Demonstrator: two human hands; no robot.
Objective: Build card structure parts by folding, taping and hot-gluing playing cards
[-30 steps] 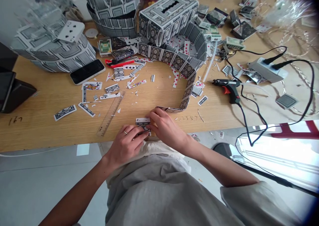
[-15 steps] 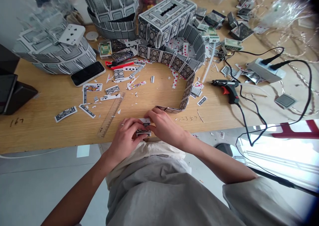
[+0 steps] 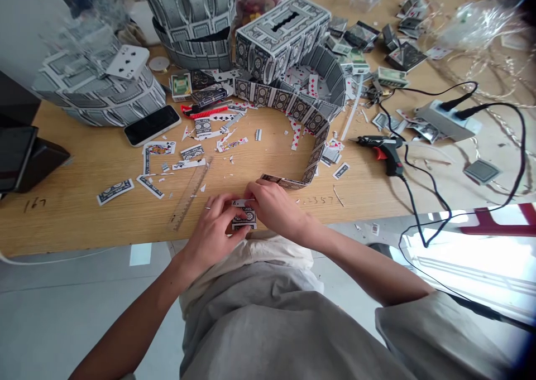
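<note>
At the table's front edge lies a folded playing card (image 3: pixel 247 215), patterned back upward, with a white flap showing a 4 along its far side. My left hand (image 3: pixel 218 217) grips its left and near sides between thumb and fingers. From the far right, my right hand (image 3: pixel 272 204) pinches the white flap, its fingertips partly hidden behind the knuckles. Just beyond my right hand is the end of a long curving strip of joined cards (image 3: pixel 301 104). A clear ruler (image 3: pixel 192 193) lies left of my left hand.
Card scraps (image 3: pixel 192 152), a red cutter (image 3: pixel 205 112) and a phone (image 3: pixel 153 126) lie to the left. Woven card baskets (image 3: pixel 192 23) and a card-covered box (image 3: pixel 282 37) stand behind. On the right are a glue gun (image 3: pixel 385 151), its cable and a power strip (image 3: pixel 448 118).
My left fingers have spread slightly, baring more of the card's patterned back. My right fingers have closed in on the white flap. The whole view has shifted a little.
</note>
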